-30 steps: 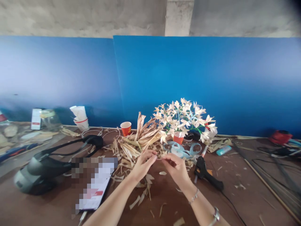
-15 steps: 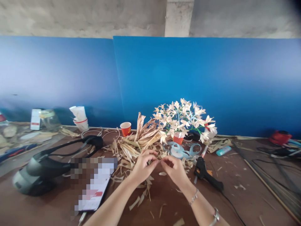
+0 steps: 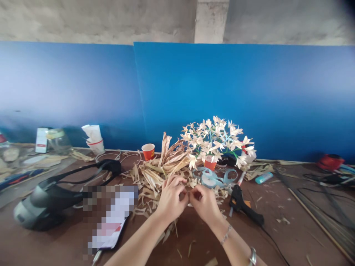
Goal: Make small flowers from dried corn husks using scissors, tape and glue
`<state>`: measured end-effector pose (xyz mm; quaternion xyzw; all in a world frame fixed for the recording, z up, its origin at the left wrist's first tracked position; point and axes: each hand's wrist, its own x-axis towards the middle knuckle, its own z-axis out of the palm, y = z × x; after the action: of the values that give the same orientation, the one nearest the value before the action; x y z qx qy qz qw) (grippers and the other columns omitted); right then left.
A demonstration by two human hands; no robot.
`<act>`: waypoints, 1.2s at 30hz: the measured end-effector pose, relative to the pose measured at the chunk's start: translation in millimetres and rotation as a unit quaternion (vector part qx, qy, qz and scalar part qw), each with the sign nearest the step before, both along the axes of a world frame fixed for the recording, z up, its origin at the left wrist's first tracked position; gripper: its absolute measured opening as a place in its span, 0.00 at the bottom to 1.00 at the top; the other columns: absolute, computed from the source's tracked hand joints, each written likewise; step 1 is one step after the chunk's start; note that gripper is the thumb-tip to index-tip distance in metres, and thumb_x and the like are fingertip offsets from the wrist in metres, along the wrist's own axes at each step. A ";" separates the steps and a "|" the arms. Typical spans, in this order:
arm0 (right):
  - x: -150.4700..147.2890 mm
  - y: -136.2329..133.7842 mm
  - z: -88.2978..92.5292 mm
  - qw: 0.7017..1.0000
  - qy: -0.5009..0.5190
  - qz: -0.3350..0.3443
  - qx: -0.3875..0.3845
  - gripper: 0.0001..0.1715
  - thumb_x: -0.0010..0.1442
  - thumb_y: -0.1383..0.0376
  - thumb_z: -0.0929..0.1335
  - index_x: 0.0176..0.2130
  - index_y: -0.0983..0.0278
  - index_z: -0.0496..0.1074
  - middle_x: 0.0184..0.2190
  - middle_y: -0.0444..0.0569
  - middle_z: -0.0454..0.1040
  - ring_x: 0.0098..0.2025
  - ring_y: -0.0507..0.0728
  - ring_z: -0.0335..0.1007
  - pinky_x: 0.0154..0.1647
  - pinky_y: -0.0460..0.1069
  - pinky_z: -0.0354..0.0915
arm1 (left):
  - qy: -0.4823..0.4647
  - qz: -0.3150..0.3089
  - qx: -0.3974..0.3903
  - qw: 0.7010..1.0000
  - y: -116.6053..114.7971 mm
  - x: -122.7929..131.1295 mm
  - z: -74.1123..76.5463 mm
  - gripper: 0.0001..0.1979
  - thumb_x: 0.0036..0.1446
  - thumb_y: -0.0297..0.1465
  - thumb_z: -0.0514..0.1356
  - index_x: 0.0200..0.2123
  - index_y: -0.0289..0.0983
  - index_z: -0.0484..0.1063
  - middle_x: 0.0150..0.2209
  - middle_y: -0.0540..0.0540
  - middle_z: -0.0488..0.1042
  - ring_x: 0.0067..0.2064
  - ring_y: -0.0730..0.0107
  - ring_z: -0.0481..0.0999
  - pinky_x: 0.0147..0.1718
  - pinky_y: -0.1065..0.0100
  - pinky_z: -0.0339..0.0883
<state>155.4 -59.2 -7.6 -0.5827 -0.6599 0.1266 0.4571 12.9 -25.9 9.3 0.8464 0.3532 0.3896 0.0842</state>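
Centrally, a pale dried-husk scrap, mostly hidden, is pinched crosswise between closed fingers of left hand (image 3: 170,198) and right hand (image 3: 204,203).

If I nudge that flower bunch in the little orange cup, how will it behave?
Probably top-heavy: the flower bunch spreads far wider than its orange cup, so it may tip. Likely light, and its thin pale petals look fragile.
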 end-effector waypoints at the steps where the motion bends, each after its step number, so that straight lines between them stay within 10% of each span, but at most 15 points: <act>1: -1.4 -0.6 0.1 1.000 -0.007 -0.017 0.005 0.08 0.51 0.68 0.63 0.22 0.64 0.67 0.20 0.44 0.70 0.23 0.51 0.64 0.24 0.43 0.57 | 0.000 0.015 0.003 1.000 -1.6 1.5 -0.3 0.06 0.46 0.22 0.57 0.21 0.37 0.67 0.41 0.46 0.70 0.47 0.60 0.64 0.45 0.57 0.56; 11: -1.1 -3.5 2.4 0.981 -0.130 -0.141 0.029 0.06 0.50 0.69 0.63 0.24 0.63 0.68 0.22 0.46 0.72 0.25 0.54 0.68 0.26 0.46 0.57 | 0.004 0.101 0.020 0.995 -3.0 6.0 -6.2 0.07 0.48 0.25 0.57 0.20 0.37 0.67 0.41 0.47 0.71 0.47 0.59 0.64 0.45 0.56 0.53; 17: 7.8 0.8 1.8 0.996 -0.058 -0.023 0.059 0.14 0.54 0.68 0.62 0.41 0.64 0.69 0.36 0.50 0.73 0.28 0.52 0.69 0.31 0.45 0.63 | 0.015 0.074 0.013 0.997 3.9 -1.1 -2.8 0.06 0.50 0.27 0.56 0.24 0.39 0.71 0.40 0.46 0.71 0.46 0.59 0.64 0.43 0.58 0.56; 30: 4.3 -4.6 7.7 0.981 -0.165 -0.104 -0.002 0.09 0.54 0.69 0.62 0.25 0.63 0.70 0.24 0.45 0.74 0.26 0.52 0.68 0.26 0.44 0.53 | 0.086 0.145 0.008 0.986 10.5 -14.3 3.5 0.07 0.49 0.25 0.55 0.24 0.38 0.73 0.40 0.44 0.70 0.46 0.56 0.63 0.45 0.55 0.55; 36: 10.9 -2.6 4.2 0.962 -0.263 -0.047 -0.061 0.13 0.53 0.67 0.63 0.20 0.63 0.70 0.22 0.48 0.73 0.23 0.53 0.68 0.23 0.45 0.51 | 0.152 -0.033 -0.037 0.987 14.9 -31.0 10.2 0.03 0.45 0.27 0.61 0.25 0.41 0.74 0.42 0.46 0.69 0.48 0.59 0.62 0.49 0.58 0.54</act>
<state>166.4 -61.8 -3.4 -0.6528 -0.7197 -0.0127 0.2362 -18.1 -11.0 19.5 0.9032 0.3478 0.2406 0.0735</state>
